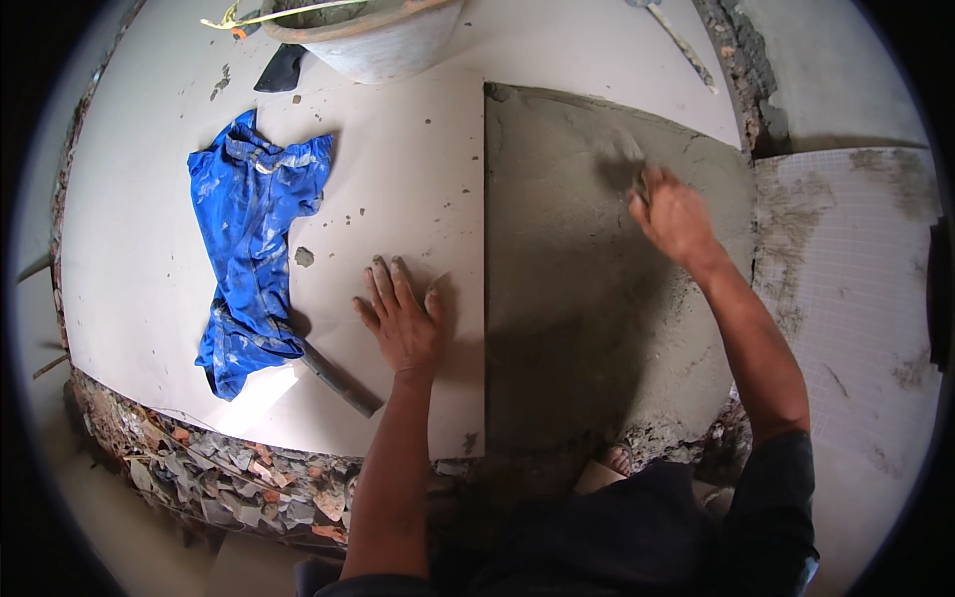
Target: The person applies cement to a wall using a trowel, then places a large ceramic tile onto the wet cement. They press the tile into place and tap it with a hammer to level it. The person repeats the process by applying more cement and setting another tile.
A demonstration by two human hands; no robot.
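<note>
My left hand [403, 323] lies flat on the large pale tile [398, 179], fingers spread, just left of the tile's edge. Fresh grey mortar [567, 269] covers the area to the right of that edge. Over the mortar's far right part, my right hand [678, 217] is closed around a trowel [640, 183]; motion smears both, and the blade shows only faintly. Left of my left hand, a crumpled blue cloth [254, 234] with mortar smears rests on the tile. A dark bar [341, 380] sticks out from under it.
A mortar-crusted tub [383, 45] stands at the far side, with a black piece [281, 68] beside it. A long-handled tool [681, 45] lies far right. Broken rubble [239, 483] borders the tiles at the near left. At right is a dirt-marked pale panel [846, 298].
</note>
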